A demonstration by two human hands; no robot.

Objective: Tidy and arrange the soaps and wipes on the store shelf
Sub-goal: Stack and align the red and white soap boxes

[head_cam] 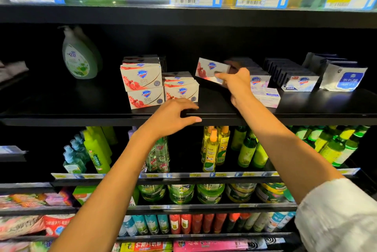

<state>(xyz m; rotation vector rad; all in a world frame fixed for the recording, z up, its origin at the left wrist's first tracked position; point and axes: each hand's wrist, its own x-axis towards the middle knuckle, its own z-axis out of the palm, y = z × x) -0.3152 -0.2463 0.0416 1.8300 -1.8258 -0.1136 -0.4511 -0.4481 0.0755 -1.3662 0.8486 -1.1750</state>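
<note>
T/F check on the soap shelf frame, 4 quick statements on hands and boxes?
1. The right hand holds a red-and-white soap box lifted off the shelf. True.
2. The left hand grips a soap box. False: it holds nothing, near the shelf edge.
3. A pump bottle stands left of the soap stacks. True.
4. The wipes pack lies at the shelf's far left. False: far right.

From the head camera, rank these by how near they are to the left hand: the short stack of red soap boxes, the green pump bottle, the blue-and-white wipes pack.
Measured from the left hand at the shelf's front edge:
1. Short stack of red soap boxes, just above the fingers, centre of the shelf.
2. Green pump bottle, far left, set back.
3. Blue-and-white wipes pack, far right end.
</note>
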